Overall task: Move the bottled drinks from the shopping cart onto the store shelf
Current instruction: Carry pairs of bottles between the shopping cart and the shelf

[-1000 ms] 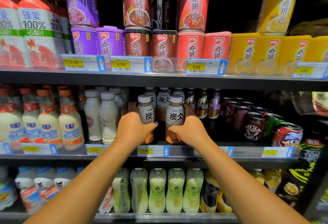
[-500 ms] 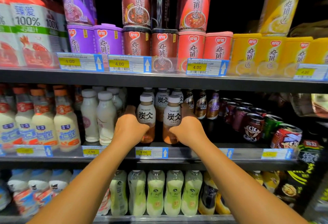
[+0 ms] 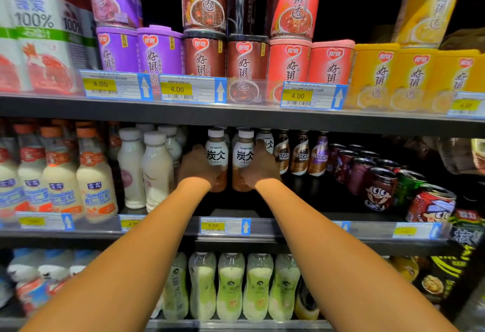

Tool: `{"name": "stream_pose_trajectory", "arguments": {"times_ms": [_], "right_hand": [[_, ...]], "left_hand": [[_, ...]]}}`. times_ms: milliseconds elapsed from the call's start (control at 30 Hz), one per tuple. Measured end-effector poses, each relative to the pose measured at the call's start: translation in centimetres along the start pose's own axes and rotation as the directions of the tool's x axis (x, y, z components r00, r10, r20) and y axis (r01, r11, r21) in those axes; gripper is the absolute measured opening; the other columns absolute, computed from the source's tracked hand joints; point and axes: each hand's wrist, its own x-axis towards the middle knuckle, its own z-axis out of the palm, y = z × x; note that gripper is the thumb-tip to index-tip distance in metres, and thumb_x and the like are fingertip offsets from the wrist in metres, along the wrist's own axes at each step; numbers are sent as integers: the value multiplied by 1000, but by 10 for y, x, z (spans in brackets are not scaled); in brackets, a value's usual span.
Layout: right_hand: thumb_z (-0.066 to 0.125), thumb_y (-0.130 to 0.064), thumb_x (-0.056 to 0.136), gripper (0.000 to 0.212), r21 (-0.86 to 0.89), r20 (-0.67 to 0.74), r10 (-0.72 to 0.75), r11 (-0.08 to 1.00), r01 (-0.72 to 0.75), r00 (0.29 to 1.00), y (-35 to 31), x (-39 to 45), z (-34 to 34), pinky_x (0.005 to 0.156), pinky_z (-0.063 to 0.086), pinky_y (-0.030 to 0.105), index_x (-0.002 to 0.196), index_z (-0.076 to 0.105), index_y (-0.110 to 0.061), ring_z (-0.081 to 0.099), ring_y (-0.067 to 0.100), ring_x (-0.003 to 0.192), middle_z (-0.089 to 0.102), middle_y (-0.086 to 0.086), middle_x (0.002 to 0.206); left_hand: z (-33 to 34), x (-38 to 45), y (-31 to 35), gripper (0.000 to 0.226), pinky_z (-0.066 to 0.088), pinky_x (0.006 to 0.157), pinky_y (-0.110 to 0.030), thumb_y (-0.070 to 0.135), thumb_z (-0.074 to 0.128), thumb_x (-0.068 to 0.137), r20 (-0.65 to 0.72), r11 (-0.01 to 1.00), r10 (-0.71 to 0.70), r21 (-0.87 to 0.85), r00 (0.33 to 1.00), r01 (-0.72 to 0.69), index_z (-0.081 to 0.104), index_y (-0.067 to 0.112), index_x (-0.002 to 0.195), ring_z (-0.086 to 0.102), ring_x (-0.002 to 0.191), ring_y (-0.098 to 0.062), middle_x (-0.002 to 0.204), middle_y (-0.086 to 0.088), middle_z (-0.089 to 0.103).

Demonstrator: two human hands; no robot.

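Two brown milk-tea bottles with white caps and white labels stand side by side deep on the middle shelf (image 3: 288, 229). My left hand (image 3: 195, 167) grips the left bottle (image 3: 217, 154) from its left side. My right hand (image 3: 259, 170) grips the right bottle (image 3: 245, 154) from its right side. Both arms reach far into the shelf. More bottles of the same kind stand behind them. The shopping cart is out of view.
White milk bottles (image 3: 154, 168) stand left of my hands, Nescafe bottles (image 3: 300, 155) and red cans (image 3: 380, 189) to the right. Porridge cups (image 3: 204, 54) fill the shelf above; green drink bottles (image 3: 231, 284) stand on the shelf below.
Both hands have pushed the two bottles back from the shelf's front edge deeper into the shelf. The camera has moved closer.
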Motion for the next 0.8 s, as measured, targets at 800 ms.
{"name": "stream_pose_trajectory", "arguments": {"times_ms": [800], "right_hand": [[72, -16, 89, 55, 103, -5, -11, 995, 11, 1000, 11, -1, 6, 98, 50, 34, 138, 47, -17, 65, 33, 123, 67, 12, 131]], "left_hand": [[12, 3, -7, 60, 56, 90, -44, 32, 86, 78, -17, 998, 45, -39, 999, -46, 53, 7, 120, 68, 113, -41, 123, -19, 71]]}}
